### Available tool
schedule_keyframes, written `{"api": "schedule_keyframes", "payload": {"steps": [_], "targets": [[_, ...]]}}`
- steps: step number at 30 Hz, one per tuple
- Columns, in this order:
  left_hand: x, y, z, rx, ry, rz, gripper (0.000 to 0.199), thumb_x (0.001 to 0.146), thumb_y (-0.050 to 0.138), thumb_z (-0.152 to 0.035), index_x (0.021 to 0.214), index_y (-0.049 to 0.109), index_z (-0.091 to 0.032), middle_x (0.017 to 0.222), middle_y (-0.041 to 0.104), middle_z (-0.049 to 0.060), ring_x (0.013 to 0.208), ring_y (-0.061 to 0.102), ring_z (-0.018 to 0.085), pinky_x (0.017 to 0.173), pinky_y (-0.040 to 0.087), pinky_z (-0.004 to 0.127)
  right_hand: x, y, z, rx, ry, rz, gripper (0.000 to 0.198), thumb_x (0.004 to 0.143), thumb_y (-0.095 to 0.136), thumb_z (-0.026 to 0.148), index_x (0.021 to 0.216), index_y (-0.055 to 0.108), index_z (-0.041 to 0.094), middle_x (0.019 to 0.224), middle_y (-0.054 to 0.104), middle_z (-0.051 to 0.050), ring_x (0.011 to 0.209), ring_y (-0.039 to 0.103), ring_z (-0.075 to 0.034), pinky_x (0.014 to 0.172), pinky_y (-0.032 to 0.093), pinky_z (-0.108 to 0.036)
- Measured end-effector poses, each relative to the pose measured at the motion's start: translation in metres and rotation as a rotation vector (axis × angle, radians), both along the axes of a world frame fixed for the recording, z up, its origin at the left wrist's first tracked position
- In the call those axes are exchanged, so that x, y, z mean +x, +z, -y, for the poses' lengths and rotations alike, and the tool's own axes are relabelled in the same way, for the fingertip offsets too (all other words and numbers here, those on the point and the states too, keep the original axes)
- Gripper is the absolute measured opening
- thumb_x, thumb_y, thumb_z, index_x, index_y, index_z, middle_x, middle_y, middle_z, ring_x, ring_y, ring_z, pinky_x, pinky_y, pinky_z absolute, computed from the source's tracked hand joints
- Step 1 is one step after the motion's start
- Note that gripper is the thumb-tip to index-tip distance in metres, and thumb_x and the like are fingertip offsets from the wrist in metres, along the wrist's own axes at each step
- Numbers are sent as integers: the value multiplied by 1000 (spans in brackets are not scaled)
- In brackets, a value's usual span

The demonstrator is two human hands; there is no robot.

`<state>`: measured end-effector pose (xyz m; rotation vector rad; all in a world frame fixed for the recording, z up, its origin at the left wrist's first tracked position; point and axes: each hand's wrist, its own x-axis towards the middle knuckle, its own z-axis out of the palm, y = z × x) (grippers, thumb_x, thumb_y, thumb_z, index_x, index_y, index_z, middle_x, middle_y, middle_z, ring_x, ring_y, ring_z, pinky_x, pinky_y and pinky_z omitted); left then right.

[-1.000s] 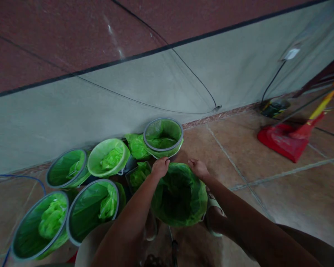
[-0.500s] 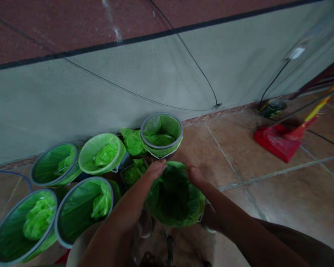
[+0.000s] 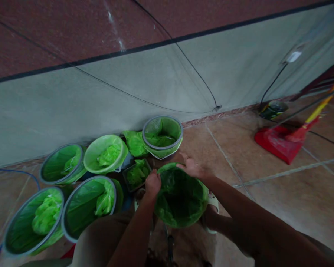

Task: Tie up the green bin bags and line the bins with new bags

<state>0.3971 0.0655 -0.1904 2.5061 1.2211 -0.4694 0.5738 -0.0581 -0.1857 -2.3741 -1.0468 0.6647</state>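
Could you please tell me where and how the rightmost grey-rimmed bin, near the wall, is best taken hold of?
I would probably grip the front right of its grey rim, the right hand coming from the near right side. The bin stands open side up, its rim exposed; the wall is behind it and a green bag lies at its left.
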Motion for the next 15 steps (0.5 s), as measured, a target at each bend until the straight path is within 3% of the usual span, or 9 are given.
{"api": "schedule_keyframes", "payload": {"steps": [2,4,7,11,15], "targets": [[-5,14,1,12,56,-58,33,94,48,-26,122,56,-11,112,69,19,111,64,31,96,45,46,13,-4,3,44,-71,-9,59,95,49,42,146,42,14,141,56,-16,128,54,-25,106,42,-34],[-2,30,-2,47,91,-59,47,85,62,-29,129,53,-13,124,63,21,121,57,36,100,41,53,23,-7,12,55,-133,-13,49,100,39,39,138,53,13,136,60,-15,125,57,-23,106,42,-32],[17,43,-12,22,61,61,64,82,67,-37,139,46,-17,140,54,21,128,51,36,102,41,51,30,-12,26,51,-170,-3,44,100,35,35,127,63,13,130,65,-14,121,60,-22,106,41,-31],[50,30,-21,-78,-155,209,46,96,48,-39,136,51,-18,137,59,14,125,56,25,105,42,38,17,-20,37,87,-251,-57,42,98,38,36,118,68,15,122,69,-13,115,63,-22,104,44,-31],[60,3,-27,-108,-372,178,39,101,36,-35,126,60,-18,128,65,10,119,61,21,104,43,32,-9,-26,47,161,-284,-170,48,96,39,45,115,70,15,106,74,-12,98,68,-24,92,51,-34]]}}
